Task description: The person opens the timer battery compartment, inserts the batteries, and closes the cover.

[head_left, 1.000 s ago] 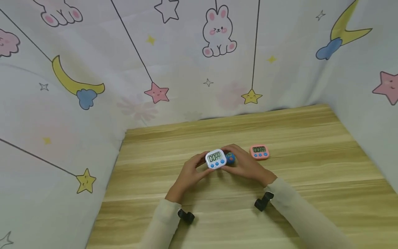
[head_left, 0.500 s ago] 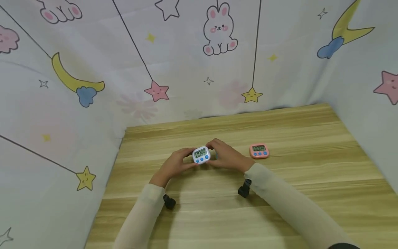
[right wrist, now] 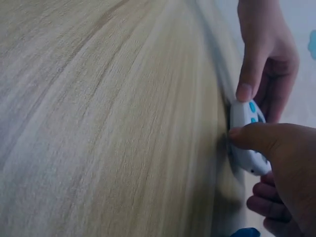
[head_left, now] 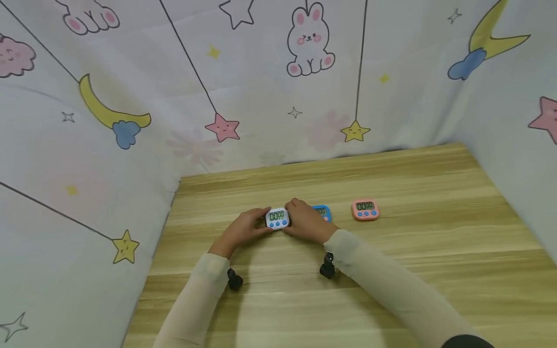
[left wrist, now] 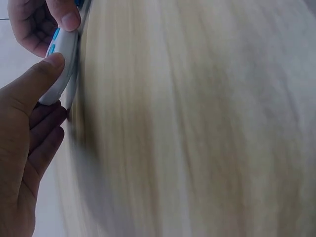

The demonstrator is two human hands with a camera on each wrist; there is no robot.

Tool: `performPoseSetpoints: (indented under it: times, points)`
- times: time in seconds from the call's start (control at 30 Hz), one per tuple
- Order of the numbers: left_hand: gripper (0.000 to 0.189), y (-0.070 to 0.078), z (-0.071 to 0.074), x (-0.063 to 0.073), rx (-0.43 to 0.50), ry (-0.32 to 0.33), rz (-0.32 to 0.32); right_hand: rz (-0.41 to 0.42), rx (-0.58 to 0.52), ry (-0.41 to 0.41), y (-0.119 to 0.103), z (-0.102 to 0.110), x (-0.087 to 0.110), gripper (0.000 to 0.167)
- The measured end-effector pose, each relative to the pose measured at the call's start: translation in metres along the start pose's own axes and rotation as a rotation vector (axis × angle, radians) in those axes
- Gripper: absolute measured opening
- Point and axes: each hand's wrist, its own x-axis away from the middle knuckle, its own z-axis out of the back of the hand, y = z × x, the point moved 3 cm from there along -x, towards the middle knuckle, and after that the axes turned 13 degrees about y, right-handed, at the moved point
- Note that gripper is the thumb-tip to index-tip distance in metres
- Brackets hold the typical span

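A white digital timer [head_left: 277,219] with blue buttons and a 00:00 display is held between both hands, low at the tabletop. Whether its underside touches the wood I cannot tell. My left hand [head_left: 243,229] grips its left side, thumb on the near edge, as the left wrist view shows on the timer [left wrist: 63,69]. From the other side my right hand [head_left: 307,221] pinches it, with the thumb on the near edge in the right wrist view. A blue timer [head_left: 324,211] lies just right of the right hand, partly covered by it. Farther right lies a pink timer [head_left: 365,210].
The wood-grain table [head_left: 278,299] carries the three timers in its middle area. White cloth [head_left: 261,87] printed with stars, moons and a rabbit stands as walls at the back and both sides. Small black cameras [head_left: 328,266] are strapped at the wrists.
Both hands have carried the white timer left and down toward the tabletop, away from in front of the blue timer. The blue and pink timers stay in place.
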Motion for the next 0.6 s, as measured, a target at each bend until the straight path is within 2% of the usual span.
performPoseSetpoints:
  times: [0.27,0.47,0.6]
  points:
    - [0.067,0.003,-0.001,-0.002,-0.031,0.003,0.001,-0.006,0.096,0.016,-0.005,0.002,0.002,0.059]
    - [0.069,0.001,-0.002,0.000,0.018,0.011,0.017,-0.054,0.139,0.014,-0.002,0.006,0.006,0.071]
    - [0.068,-0.005,0.002,0.005,0.074,0.038,0.048,-0.067,0.105,0.070,0.003,0.017,0.009,0.075]
